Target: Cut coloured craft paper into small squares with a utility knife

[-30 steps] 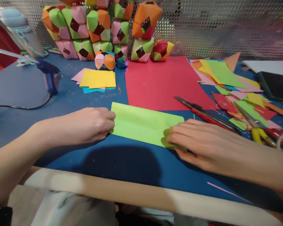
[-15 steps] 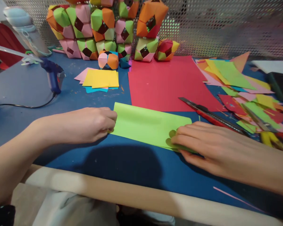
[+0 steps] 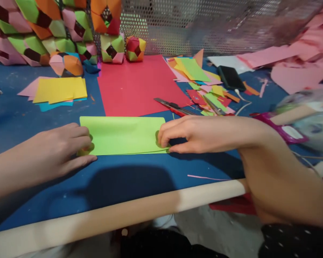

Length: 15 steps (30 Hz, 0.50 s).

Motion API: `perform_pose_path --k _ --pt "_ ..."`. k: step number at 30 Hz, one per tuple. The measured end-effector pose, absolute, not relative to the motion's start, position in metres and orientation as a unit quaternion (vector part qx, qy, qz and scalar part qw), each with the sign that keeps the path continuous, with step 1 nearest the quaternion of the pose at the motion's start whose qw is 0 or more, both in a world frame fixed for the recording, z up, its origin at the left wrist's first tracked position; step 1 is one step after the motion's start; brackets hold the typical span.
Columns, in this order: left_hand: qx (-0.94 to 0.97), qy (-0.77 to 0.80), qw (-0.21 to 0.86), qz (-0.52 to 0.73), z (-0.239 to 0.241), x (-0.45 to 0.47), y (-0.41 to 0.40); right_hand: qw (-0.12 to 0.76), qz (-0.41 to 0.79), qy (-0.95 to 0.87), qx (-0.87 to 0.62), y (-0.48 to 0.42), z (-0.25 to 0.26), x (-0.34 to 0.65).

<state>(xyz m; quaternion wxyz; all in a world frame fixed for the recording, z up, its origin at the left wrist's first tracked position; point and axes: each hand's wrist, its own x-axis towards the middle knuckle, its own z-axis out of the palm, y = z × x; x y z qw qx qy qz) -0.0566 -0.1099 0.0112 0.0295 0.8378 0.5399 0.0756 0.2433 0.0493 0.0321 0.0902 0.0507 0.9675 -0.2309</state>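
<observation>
1) Green paper (image 3: 123,136) lies on blue table (image 3: 192,165), doubled over; far fold rounded, apparently uncreased, near edges not quite flush
2) Left hand (image 3: 63,147) half open, fingers on left end
3) Right hand (image 3: 190,134) loosely curled at near right corner, can't tell if pinching

The camera sits on the person's head, close above the surface (image 3: 56,190), and looks down and forward to the mesh (image 3: 174,25).
</observation>
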Motion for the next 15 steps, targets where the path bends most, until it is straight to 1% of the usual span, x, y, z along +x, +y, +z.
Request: perform_pose_path --k 3,8,15 --pt "0.857 0.512 0.035 0.038 0.011 -0.061 -0.109 0.101 -0.236 0.965 0.045 0.049 0.034 0.244" --pt "0.863 0.503 0.042 0.019 0.009 -0.068 -0.109 0.111 -0.228 0.967 0.04 0.051 0.034 0.246" --pt "0.852 0.522 0.03 0.012 0.009 -0.068 -0.109 0.119 -0.254 0.96 0.019 0.055 0.036 0.245"
